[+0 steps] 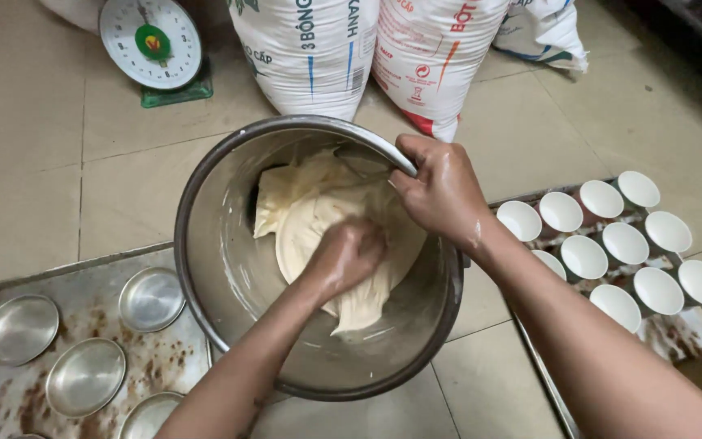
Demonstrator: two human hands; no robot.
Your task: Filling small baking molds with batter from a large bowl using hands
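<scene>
A large steel mixing bowl [229,268] sits tilted on the tiled floor, with pale cream batter [306,203] inside. My left hand [349,254] is down in the bowl, fingers curled into the batter and coated with it. My right hand [442,193] grips the bowl's far right rim, fingers over the edge.
A stained baking tray [10,390] at the left holds several small round metal pans [151,298]. Another tray at the right carries several white paper cups [625,242]. Two big white sacks [310,49] and a dial kitchen scale [152,45] stand behind the bowl.
</scene>
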